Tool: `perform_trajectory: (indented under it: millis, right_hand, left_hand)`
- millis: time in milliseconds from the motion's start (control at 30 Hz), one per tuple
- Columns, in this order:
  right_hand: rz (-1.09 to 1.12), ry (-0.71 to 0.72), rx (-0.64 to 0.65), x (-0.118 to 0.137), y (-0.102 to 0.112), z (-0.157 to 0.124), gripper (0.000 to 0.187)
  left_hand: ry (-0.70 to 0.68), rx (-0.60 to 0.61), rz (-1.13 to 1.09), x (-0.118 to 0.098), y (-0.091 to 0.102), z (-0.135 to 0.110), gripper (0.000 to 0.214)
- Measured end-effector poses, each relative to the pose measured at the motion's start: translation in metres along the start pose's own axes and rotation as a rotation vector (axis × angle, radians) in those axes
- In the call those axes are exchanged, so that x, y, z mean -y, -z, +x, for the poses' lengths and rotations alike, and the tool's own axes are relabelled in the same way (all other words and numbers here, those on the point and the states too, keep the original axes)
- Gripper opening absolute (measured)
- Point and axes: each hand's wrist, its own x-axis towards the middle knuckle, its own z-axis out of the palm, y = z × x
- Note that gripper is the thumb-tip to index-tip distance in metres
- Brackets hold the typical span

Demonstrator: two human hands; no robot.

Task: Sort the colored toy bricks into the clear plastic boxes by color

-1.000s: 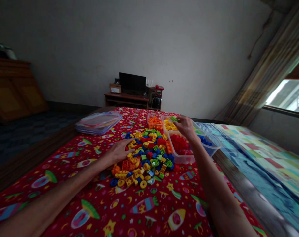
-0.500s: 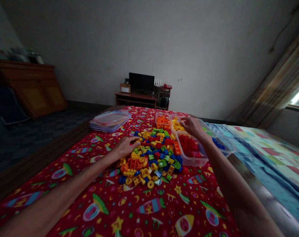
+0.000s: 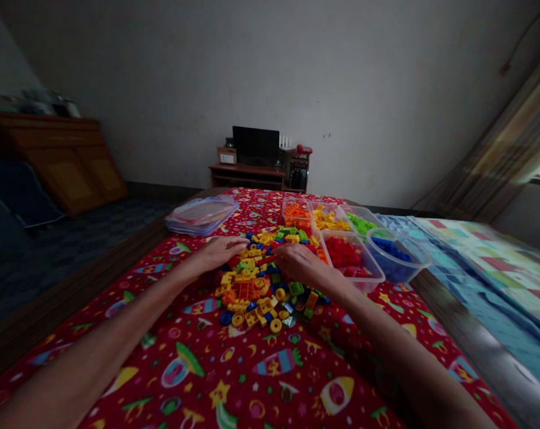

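Note:
A heap of mixed toy building bricks point(image 3: 246, 290) in yellow, orange, blue, green and red lies on the red patterned cloth. My left hand point(image 3: 220, 251) rests at the heap's left upper edge, its fingers pressed together. Whatever is between those fingertips is too small to make out. Over the middle of the heap, my right hand point(image 3: 300, 263) has its fingers curled down among the bricks. Close by its fingertips is a red brick point(image 3: 265, 260); whether they grip it is hidden.
Right of the heap stand clear plastic boxes with sorted bricks: orange point(image 3: 296, 215), yellow point(image 3: 330, 220), green point(image 3: 359, 224), red point(image 3: 342, 253), and a round tub of blue point(image 3: 389, 249). Stacked lids point(image 3: 202, 215) lie at the left. A wooden edge point(image 3: 457, 310) borders the cloth.
My right hand has come back from the yellow box to the heap, moving left and toward me. My left hand stays at the heap's left side, slightly shifted.

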Motion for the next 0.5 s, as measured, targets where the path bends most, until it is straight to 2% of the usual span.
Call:
perform_trajectory:
  millis: [133,233,367,500]
  right_hand:
    - [-0.034,0.028,0.074,0.011,-0.001,0.001,0.019]
    - [-0.072,-0.008,0.114,0.010,0.007,-0.001,0.023]
    - [-0.089,-0.108,0.005,-0.001,0.020,-0.005,0.023]
    - [-0.052,-0.132,-0.076,-0.017,0.027,-0.010,0.023]
  left_hand:
    - [0.008,0.099,0.038,-0.004,0.017,-0.004,0.044]
    - [-0.047,0.201,0.142,-0.011,0.017,-0.007,0.035]
    - [-0.104,0.239,0.351,-0.017,0.010,-0.008,0.028]
    - [-0.154,0.223,0.347,-0.017,0.012,-0.008,0.027]
